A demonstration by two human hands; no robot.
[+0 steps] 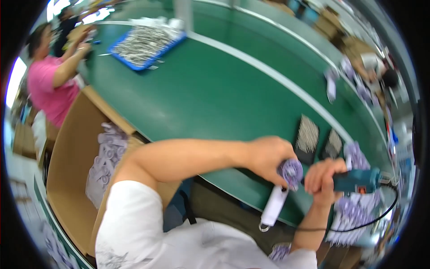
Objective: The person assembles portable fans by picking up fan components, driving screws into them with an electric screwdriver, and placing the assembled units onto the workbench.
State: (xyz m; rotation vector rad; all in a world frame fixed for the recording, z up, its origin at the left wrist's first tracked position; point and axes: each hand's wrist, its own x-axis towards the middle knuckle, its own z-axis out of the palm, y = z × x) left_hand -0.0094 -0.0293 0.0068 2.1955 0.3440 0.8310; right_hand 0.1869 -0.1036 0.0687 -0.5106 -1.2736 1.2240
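My left hand (271,157) is closed round a lavender plastic piece with a round, ribbed head (292,172). A white handle (274,206) with a small ring at its end hangs below that head. My right hand (323,178) grips a teal electric screwdriver (358,180), held sideways with its tip end toward the round head. A black cable (389,208) curves down from the screwdriver's back end. Whether the tip touches the piece, I cannot tell. Just beyond my hands, two dark trays (306,154) (324,154) of small metal screws or pins rest on the green table.
A cardboard box (67,179) at left holds several lavender parts (107,154). More lavender pieces (354,215) lie at right beside my right forearm. A blue tray (143,67) of thin metal parts sits far left. A person in pink (51,85) and another person (371,67) work nearby.
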